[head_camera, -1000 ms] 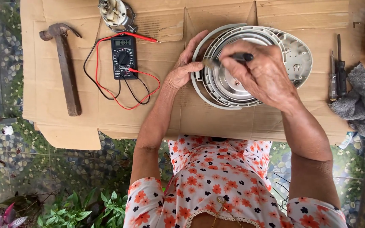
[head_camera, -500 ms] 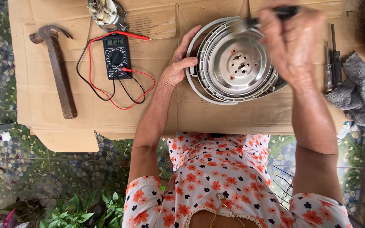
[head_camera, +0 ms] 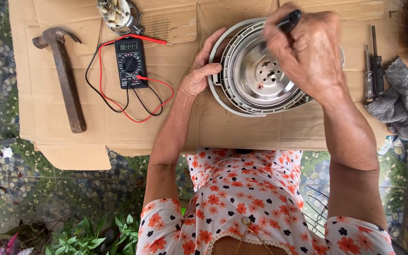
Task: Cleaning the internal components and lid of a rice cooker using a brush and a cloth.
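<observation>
Your left hand grips the rim of the round metal appliance base lying on the cardboard sheet. Your right hand is closed around a black-handled tool, probably a screwdriver, above its centre.

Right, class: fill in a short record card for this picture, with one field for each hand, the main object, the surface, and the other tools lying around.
Left hand: grips the left rim of the round metal housing
Right hand: holds a black-handled tool above the housing
Main object: round metal housing, open side up, with holes in its middle
Surface: flattened cardboard
Left of the housing: multimeter with red and black leads; hammer
Right of the housing: two screwdrivers; grey cloth
Top edge: small motor part
</observation>
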